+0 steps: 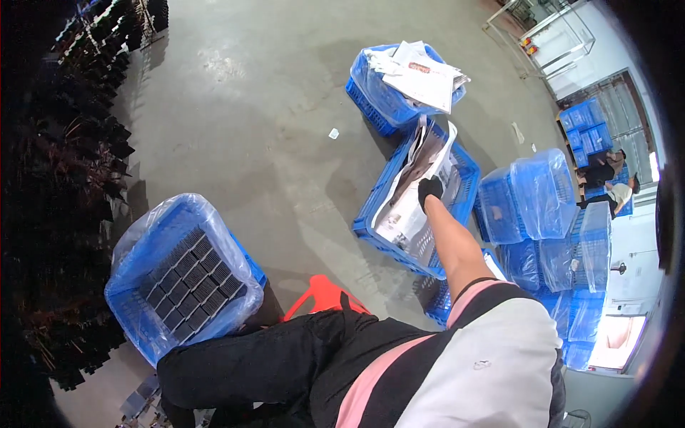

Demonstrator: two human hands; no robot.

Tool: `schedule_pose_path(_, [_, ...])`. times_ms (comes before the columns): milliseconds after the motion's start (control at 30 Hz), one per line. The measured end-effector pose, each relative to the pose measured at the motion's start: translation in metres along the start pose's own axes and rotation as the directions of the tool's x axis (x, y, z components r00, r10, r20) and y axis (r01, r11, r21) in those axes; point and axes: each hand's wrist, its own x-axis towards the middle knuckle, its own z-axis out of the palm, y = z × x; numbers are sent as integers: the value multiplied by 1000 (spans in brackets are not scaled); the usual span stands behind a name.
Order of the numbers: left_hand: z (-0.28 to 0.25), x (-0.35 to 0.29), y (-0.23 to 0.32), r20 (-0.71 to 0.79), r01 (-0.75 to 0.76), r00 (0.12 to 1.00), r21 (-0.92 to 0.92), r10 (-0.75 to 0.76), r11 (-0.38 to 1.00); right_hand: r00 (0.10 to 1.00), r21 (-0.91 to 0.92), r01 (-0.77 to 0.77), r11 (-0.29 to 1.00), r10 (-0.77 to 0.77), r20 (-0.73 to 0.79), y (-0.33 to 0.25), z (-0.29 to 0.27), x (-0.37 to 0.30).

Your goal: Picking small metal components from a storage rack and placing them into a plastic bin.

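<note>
My right hand (430, 191), in a black glove, reaches into a blue plastic crate (366, 227). Its fingers look closed on the upper edge of a large white printed sheet (404, 214), which stands bent inside the crate with dark folds along its far side. My left hand is out of the picture. To the left is a blue crate lined with clear plastic (123, 285), holding neat rows of small dark blocks (193, 284).
Beyond the sheet's crate, another lined crate (367, 107) carries piled white printed bags (421, 77). Stacked, plastic-wrapped blue crates (535, 200) stand at right. A red plastic seat (317, 294) shows beside my leg. Dark racks line the left; people (615, 187) work far right.
</note>
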Motion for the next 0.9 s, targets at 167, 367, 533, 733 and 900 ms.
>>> schedule_pose_path(167, [-18,-2,-4,69,-119,993,573,96,811,964,509,14,861,123,-235,-31,-67,-4])
schedule_pose_path(367, [-13,10,31,-55,-260,961,146,270,955,800,459,554,694,-291,-525,-119,-148,-15])
schedule_pose_path(533, [-32,-49,91,-187,-232,934,332,305,914,529,468,829,306,-702,-478,-300,-215,-122])
schedule_pose_path(733, [-47,-49,155,-307,-323,855,318,419,892,-202,362,872,-330,-916,-347,-440,-275,-266])
schedule_pose_path(900, [-64,-50,182,-597,-248,686,345,415,905,-722,319,640,-699,-689,-61,-503,-297,-368])
